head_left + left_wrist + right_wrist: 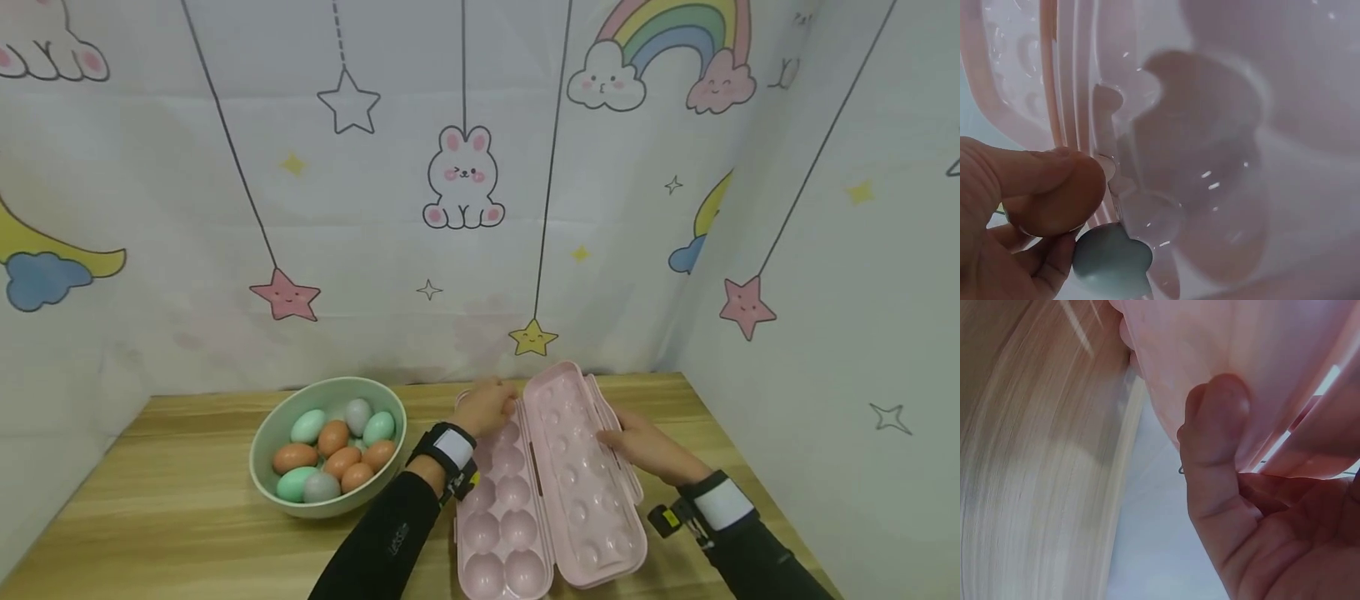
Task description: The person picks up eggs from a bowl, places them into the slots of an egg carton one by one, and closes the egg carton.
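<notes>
The brown egg [1063,203] is in the left hand [486,408], pinched between thumb and fingers above the far end of an opened pink egg carton [498,500]. A green egg [1107,259] sits just beside it, below the fingers; whether it is seated in a cup cannot be told. The right hand [648,442] grips the carton's lid [585,483], thumb on the inner face; the lid stands tilted along the right side of the cups. Obstructions: the left hand covers the far cups, and the left sleeve [386,537] passes between the carton and a pale green bowl [333,392] to its left. The bowl contains brown, green and grey eggs, heaped together. Carton and bowl stand on a wood-grain counter [172,483]. Directly behind hangs a white curtain [390,250] printed with rabbits, stars and a rainbow; similar printed fabric [832,375] flanks the right.
</notes>
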A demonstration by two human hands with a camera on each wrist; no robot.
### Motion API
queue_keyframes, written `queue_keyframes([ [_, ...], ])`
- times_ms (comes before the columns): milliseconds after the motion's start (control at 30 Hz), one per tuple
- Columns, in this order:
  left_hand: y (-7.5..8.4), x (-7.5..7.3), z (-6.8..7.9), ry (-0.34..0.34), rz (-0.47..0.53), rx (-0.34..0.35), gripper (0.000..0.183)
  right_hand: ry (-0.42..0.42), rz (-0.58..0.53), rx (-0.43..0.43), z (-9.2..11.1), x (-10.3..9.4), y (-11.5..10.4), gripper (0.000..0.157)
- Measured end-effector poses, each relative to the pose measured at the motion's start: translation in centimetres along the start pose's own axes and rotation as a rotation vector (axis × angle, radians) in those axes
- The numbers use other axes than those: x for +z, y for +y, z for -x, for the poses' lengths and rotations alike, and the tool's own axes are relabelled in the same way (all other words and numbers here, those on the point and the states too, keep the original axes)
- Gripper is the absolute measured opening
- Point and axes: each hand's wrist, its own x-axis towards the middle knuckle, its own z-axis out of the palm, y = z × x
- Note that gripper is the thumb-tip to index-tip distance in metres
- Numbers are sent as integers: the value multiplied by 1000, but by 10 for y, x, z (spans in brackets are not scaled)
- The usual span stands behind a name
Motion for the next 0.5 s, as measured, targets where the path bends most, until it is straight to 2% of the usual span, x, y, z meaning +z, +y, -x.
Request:
queue_keyframes([
  [167,0,4,-5,-2,-25,33,21,-4,0,-5,-1,1,0,58],
  [500,-3,12,-11,6,-131,27,11,10,19,-4,1,0,1,54],
])
